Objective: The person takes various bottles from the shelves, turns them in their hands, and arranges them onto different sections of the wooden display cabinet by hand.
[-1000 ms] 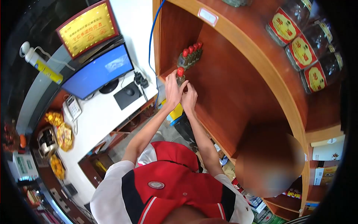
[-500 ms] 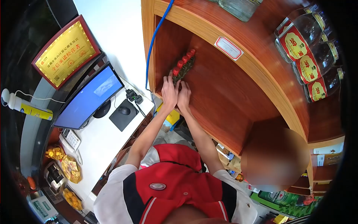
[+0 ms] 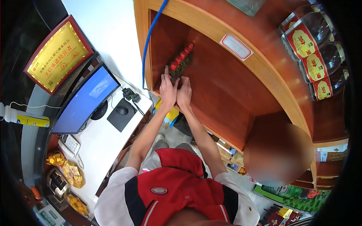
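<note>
Five red-capped bottles can be counted in one slanting row inside the wooden cabinet compartment, where only four were lined up a second ago and one was held apart in front of them. The gap between that front bottle and the others has been closed. From this it is judged that the loose bottle has been added to the near end of the line, rather than being carried on its own. The row is set near the compartment's side wall, and all five seem to be standing upright, with their caps close together.

The left hand is laid against the front bottle, with one finger stretched along its side towards the cap. The right hand is brought in from the other side, its fingers bent near the bottle's lower part. Whether the bottle is firmly grasped by either hand or only steadied cannot be told, since its base is hidden by the fingers.

A blue cable is hung past the cabinet's edge, and a red-bordered label is fixed to the curved wooden frame. Large jars with red and yellow labels are grouped well apart from the bottles. On the white worktop, a monitor, a mouse and a telephone are seen.
</note>
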{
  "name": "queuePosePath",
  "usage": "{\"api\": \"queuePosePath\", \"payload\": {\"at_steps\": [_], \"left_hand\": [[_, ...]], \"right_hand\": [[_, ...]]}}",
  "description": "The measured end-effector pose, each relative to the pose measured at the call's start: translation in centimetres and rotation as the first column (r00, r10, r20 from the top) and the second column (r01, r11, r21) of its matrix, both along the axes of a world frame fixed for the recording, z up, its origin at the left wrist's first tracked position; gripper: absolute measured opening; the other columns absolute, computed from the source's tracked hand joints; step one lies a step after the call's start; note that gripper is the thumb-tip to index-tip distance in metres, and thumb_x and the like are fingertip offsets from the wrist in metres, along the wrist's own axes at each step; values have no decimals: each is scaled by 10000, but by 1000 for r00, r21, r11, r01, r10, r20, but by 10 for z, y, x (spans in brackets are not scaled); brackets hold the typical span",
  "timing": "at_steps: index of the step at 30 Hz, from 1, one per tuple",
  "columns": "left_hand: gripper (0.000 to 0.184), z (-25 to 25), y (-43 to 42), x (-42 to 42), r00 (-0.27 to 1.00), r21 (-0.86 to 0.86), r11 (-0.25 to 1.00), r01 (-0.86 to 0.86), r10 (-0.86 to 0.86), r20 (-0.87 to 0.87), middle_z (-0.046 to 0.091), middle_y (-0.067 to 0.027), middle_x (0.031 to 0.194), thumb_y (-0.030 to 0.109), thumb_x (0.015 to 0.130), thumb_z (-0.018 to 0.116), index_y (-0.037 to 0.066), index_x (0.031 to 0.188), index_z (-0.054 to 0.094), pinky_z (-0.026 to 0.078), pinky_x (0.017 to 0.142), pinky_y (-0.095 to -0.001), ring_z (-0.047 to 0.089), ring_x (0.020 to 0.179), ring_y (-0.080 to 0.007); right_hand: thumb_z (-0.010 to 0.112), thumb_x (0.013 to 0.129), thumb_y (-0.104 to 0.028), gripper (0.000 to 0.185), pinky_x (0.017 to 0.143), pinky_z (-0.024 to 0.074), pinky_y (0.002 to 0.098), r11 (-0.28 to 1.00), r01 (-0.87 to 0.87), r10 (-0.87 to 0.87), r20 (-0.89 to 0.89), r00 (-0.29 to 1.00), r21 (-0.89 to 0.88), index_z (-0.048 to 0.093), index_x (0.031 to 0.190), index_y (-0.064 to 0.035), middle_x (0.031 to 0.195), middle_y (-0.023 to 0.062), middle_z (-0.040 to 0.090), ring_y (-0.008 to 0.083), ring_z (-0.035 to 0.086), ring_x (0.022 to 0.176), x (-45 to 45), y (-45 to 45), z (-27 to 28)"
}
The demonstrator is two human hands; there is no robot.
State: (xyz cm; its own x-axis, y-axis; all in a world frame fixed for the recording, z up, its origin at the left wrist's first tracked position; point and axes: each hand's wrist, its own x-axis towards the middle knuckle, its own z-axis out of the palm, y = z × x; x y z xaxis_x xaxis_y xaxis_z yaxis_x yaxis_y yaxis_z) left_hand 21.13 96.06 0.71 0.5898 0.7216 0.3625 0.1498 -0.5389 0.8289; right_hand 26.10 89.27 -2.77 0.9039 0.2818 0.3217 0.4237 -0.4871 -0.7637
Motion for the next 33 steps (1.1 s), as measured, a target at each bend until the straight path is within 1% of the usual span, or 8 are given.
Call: {"api": "queuePosePath", "payload": {"at_steps": [4, 6, 13, 15, 21, 26, 28, 33], "left_hand": [[730, -5, -24, -24, 1000, -121, 992, 17, -14, 27, 584, -156, 1067, 186, 945, 768, 10, 1547, 396, 544, 772, -436, 638, 899, -291], [644, 0, -47, -47, 994, -118, 991, 56, -44, 103, 551, -145, 1019, 188, 987, 720, -9, 1524, 425, 518, 745, -457, 598, 824, -299], [345, -33, -194, -129, 922, -4, 924, 383, -381, 69, 535, -105, 864, 155, 1011, 689, -19, 1287, 576, 477, 649, -331, 549, 735, -197], [217, -32, -259, -150, 791, -226, 776, 589, -611, -38, 557, -91, 776, 151, 1020, 673, 12, 1183, 635, 473, 619, -343, 549, 667, -195], [155, -61, -464, -206, 350, -277, 362, 890, -932, -91, 606, -93, 703, 189, 1034, 660, 64, 1124, 655, 461, 557, -374, 582, 586, -208], [119, -51, -602, -245, -30, -265, 10, 964, -989, -147, 539, -101, 609, 195, 1038, 644, 85, 1083, 644, 419, 529, -403, 547, 523, -242], [142, -48, -649, -256, -78, -198, -52, 979, -990, -122, 511, -106, 579, 214, 1048, 633, 73, 1059, 640, 389, 519, -411, 507, 494, -246], [232, -48, -730, -258, -270, -257, -207, 944, -933, -239, 538, -141, 580, 245, 1080, 587, 30, 1011, 643, 392, 521, -405, 535, 483, -245]], "right_hand": [[761, 899, -114, 305, 801, 547, 476, 998, -16, 10, 106, 994, 60, 608, 1147, -21, 1030, 211, 646, 374, 669, 875, -35, -54, 6], [740, 937, -111, 158, 689, 502, 445, 993, -69, 71, -18, 997, 96, 647, 963, 14, 861, 176, 612, 331, 610, 737, -66, -100, 21], [579, 1089, -230, 577, 527, 424, 346, 972, 216, -192, -224, 955, 89, 598, 574, 28, 601, 90, 577, 182, 550, 527, -186, -322, -15], [574, 1090, -226, 587, 533, 434, 350, 923, 377, -347, -269, 899, 70, 596, 558, 23, 596, 90, 585, 179, 565, 535, -222, -386, -32], [534, 922, -9, 408, 584, 496, 339, 672, 719, -629, -377, 679, 175, 632, 529, 39, 657, 105, 654, 186, 622, 572, -336, -555, -63], [570, 881, -40, 322, 623, 530, 365, 452, 877, -715, -522, 465, 161, 676, 594, 58, 733, 131, 704, 239, 682, 620, -415, -662, -60], [548, 881, -14, 340, 564, 505, 329, 412, 881, -817, -335, 470, 234, 654, 569, 70, 721, 118, 680, 180, 637, 585, -437, -694, -72], [539, 877, 12, 290, 489, 493, 314, 146, 946, -808, -518, 282, 288, 654, 626, 100, 723, 114, 668, 147, 601, 523, -463, -754, -73]]}}
